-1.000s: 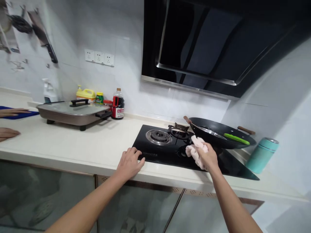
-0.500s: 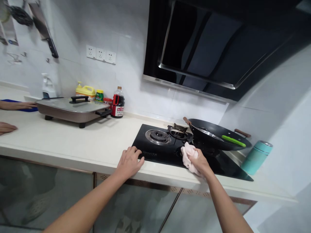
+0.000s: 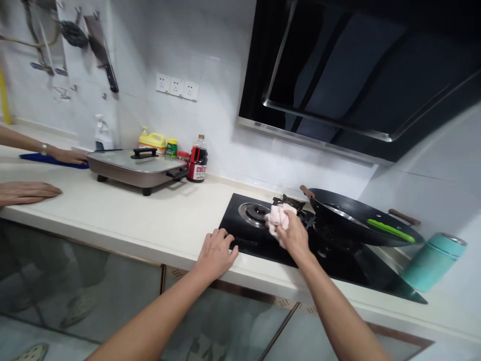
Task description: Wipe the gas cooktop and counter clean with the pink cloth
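A crumpled pale pink cloth (image 3: pixel 278 218) is bunched in my right hand (image 3: pixel 295 235), over the black gas stove (image 3: pixel 263 249) beside the left burner (image 3: pixel 255 214). My left hand (image 3: pixel 217 252) lies palm down at the counter's front edge, its fingers apart and the fingertips at the stove's left corner. It holds nothing. A black wok (image 3: pixel 349 215) with wooden handles sits on the stove's right side, and a bright green handle (image 3: pixel 391 230) lies across its rim.
A teal flask (image 3: pixel 434 261) stands right of the stove. Left on the counter (image 3: pixel 180 213) are a lidded electric pan (image 3: pixel 128 172), a sauce bottle (image 3: pixel 198 159) and several cleaning containers. Another person's hands (image 3: pixel 30 192) rest at far left, one on a blue cloth (image 3: pixel 52 159). A range hood (image 3: pixel 338 75) hangs above.
My right hand has moved the cloth left and farther back over the stove, towards the left burner. My left hand stays at the stove's corner. The view has turned left.
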The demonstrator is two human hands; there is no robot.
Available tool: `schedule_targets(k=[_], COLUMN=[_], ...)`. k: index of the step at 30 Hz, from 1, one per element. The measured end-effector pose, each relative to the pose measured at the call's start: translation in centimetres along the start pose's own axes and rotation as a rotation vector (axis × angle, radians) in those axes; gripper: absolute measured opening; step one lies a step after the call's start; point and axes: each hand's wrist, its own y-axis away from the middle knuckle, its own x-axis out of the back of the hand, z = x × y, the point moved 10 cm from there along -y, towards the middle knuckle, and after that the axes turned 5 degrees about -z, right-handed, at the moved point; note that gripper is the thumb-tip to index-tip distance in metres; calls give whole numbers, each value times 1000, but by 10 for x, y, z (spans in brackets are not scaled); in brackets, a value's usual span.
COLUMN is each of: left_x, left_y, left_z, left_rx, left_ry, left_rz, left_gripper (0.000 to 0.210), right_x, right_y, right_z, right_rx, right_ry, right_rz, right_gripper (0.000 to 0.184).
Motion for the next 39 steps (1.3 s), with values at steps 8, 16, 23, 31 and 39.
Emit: schedule_targets(k=[8, 16, 23, 31, 39], left_x=[1, 4, 0, 1, 0], left_y=[1, 0, -7, -12, -12], left_z=[3, 0, -11, -12, -14], left_rx=[19, 37, 82, 46, 20], left_ry=[-19, 23, 37, -19, -27], left_rz=[-20, -2, -19, -41, -45], left_gripper=[21, 23, 31, 29, 30], right_x=[-46, -62, -53, -45, -4], right_y=[-69, -20, 57, 49, 72], right_z=[57, -15, -75, -58, 48], right_rx=[-160, 39, 294, 174, 68], right_ry=[344, 405, 268, 148, 157], right_rz=[-468, -392, -322, -385, -340], right_gripper=[65, 52, 48, 56, 52])
